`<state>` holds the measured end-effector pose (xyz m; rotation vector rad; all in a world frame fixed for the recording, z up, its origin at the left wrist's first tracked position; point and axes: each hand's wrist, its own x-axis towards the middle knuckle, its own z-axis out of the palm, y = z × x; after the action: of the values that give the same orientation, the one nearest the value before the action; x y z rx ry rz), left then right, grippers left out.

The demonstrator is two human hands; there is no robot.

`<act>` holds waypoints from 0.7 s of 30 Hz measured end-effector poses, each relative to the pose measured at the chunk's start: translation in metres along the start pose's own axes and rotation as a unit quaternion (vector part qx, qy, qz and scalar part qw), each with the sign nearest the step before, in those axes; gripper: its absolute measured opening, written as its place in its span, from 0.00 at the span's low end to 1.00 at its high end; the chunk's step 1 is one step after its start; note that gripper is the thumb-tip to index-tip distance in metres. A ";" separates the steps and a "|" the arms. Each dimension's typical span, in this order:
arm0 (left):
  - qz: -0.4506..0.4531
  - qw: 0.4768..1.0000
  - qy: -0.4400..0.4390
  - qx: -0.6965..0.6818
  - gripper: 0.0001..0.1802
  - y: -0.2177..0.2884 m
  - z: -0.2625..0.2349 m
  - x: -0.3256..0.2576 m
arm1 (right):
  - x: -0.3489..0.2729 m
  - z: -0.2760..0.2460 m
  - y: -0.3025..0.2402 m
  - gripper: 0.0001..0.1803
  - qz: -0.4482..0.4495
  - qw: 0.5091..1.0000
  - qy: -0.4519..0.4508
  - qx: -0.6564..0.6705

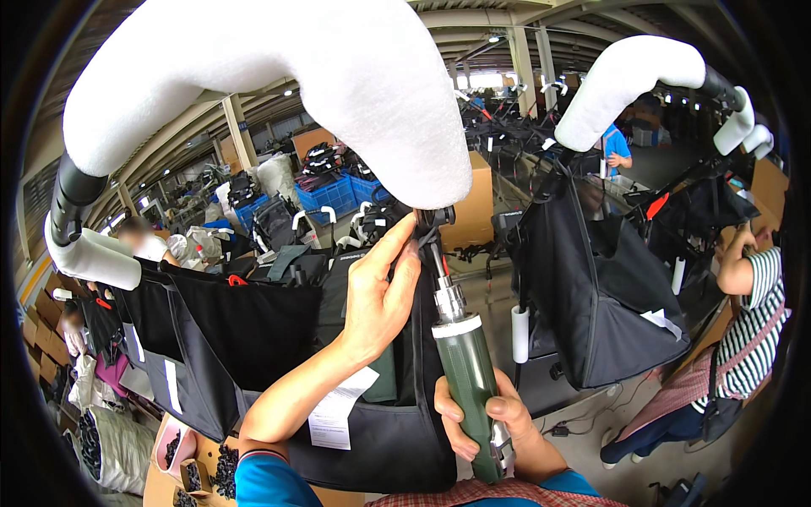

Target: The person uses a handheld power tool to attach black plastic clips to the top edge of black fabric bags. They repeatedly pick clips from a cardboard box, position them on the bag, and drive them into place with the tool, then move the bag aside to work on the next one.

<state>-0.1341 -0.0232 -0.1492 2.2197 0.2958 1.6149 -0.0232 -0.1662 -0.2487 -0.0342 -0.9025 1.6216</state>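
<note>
My right hand (477,418) is wrapped around a dark green power screwdriver (466,355), which points upward. Its bit reaches a black joint (432,221) at the lower end of a large white-wrapped handlebar (338,76). At that same joint, the fingertips of my left hand (380,296) come together on the black part; any screw there is too small to make out. Below the handlebar hangs a black fabric bag (363,439) with a white paper label (342,414) on its front.
Another black bag frame (604,313) with a white-wrapped handle stands at right. A co-worker in a striped shirt (752,338) works beside it. At lower left, a pink bin (175,448) holds small black parts. Blue crates (325,198) and a cardboard box (470,203) stand farther back.
</note>
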 end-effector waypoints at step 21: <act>-0.065 0.991 -0.009 -0.117 0.19 -0.003 -0.002 -0.001 | 0.006 -0.024 -0.008 0.54 -0.016 0.994 -0.004 -0.109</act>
<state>-0.1359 -0.0200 -0.1508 1.9959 0.2280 1.4783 -0.0065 -0.1490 -0.2582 -0.1648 -1.0778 1.4887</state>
